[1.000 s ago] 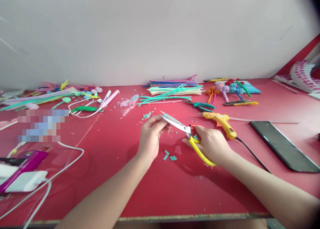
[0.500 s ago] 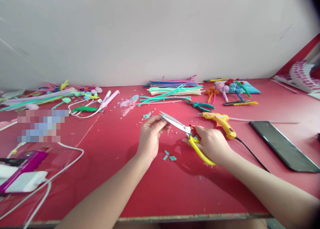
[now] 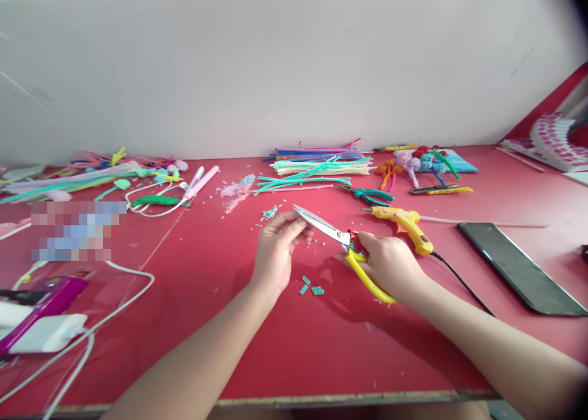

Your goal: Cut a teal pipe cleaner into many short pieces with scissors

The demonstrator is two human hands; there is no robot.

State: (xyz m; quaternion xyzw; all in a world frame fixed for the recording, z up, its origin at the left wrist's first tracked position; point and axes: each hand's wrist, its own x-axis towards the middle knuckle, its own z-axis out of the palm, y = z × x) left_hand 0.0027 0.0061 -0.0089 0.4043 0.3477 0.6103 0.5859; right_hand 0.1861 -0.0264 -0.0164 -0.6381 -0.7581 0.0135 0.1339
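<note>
Centre of frame: right hand (image 3: 390, 264) clamped on yellow scissors (image 3: 342, 242); left hand (image 3: 275, 248), fingers pinched together at blade tip, above red table (image 3: 294, 352).

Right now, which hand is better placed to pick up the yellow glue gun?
Probably the right hand. The glue gun lies just beyond it on the red table, but that hand grips the scissors. The left hand is farther away, at the blade tips.
</note>
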